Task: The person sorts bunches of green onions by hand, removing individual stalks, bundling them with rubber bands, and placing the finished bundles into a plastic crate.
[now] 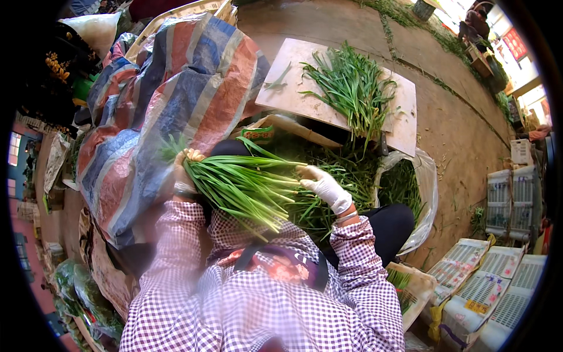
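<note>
A bunch of long green garlic chives (pixel 240 185) lies across my lap, leaf tips to the left and pale stem ends to the right. My left hand (pixel 185 170) is closed round its leafy part. At the stem ends, my right hand (pixel 325 186), in a white glove, pinches a stalk or leaf with thumb and fingers. Beyond my hands, a second pile of chives (pixel 352 88) rests on a pale wooden board (pixel 281 73). A knife (pixel 384 144) with a dark handle is at the board's near edge. Loose green leaves (pixel 322 202) are heaped below it.
A striped red, blue and white tarp (pixel 176 88) covers a mound at left. Right of the leaf heap stands a clear plastic bag (pixel 431 176) of greens. Plastic crates (pixel 498 270) line the right side. Another person (pixel 476 23) is far off at upper right.
</note>
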Demonstrator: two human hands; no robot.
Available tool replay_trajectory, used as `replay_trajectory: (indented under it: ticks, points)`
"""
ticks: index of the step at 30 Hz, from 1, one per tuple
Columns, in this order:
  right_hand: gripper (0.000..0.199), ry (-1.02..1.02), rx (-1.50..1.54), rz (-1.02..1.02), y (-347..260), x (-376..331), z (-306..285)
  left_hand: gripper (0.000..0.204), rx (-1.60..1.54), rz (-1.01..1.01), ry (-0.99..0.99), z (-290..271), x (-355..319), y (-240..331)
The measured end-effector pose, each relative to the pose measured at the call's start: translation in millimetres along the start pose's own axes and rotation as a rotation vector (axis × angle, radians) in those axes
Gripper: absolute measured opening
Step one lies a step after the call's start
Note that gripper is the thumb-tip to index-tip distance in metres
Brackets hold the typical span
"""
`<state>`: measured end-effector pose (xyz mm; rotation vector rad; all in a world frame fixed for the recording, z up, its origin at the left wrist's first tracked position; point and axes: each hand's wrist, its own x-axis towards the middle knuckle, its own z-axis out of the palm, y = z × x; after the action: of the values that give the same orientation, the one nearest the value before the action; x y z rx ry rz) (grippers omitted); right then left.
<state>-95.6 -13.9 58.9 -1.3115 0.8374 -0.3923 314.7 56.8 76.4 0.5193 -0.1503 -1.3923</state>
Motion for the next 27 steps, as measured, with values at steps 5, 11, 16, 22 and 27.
replay_trajectory:
  ticks: [5, 11, 16, 22, 27]
  points:
    - [0.039, -0.283, 0.619, -0.186, -37, -13, 49, 0.02, -0.019, 0.079, 0.068, 21, -8, -11]
    - [0.042, -0.29, 0.746, -0.104, -62, -4, 57, 0.017, 0.079, 0.226, -0.024, 42, -11, -15]
    - [0.041, -0.214, 1.177, 0.163, -30, -11, 52, 0.031, 0.098, 0.171, 0.17, 37, -11, -18]
    - [0.041, -0.276, 0.421, -0.355, -37, -9, 51, 0.035, 0.144, 0.197, 0.26, 24, -9, -16]
    - [0.033, -0.235, 0.778, -0.134, -32, -7, 50, 0.031, 0.037, 0.151, 0.281, 17, -9, -15]
